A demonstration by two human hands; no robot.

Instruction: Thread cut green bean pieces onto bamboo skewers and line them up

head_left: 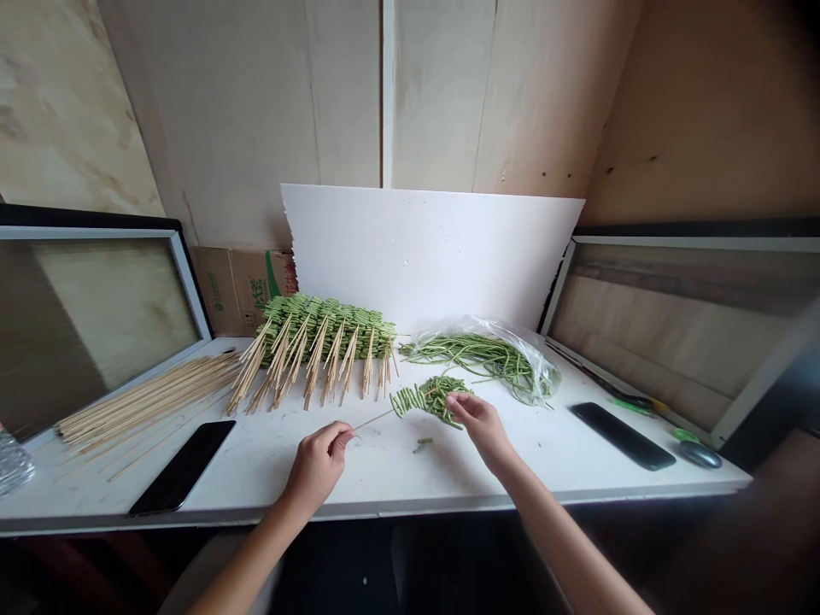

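Observation:
My left hand (pixel 321 453) is closed on the bare end of a thin bamboo skewer (pixel 375 419). Cut green bean pieces (pixel 407 400) sit crosswise in a row along its far part. To the right, my right hand (pixel 475 418) is pinched at thumb and forefinger over a small pile of cut bean pieces (pixel 442 389); what lies between the fingertips blends with the pile and cannot be made out. A loose bean piece (pixel 423 442) rests on the white table (pixel 410 478) below the pile.
Behind my left hand is a stack of filled bean skewers (pixel 326 329), sticks toward me. Bare skewers (pixel 154 397) and a black phone (pixel 184 467) lie left. Long beans in a plastic bag (pixel 493 352), another phone (pixel 623 436) and a mouse (pixel 700 454) are right. A white board (pixel 436 256) stands behind.

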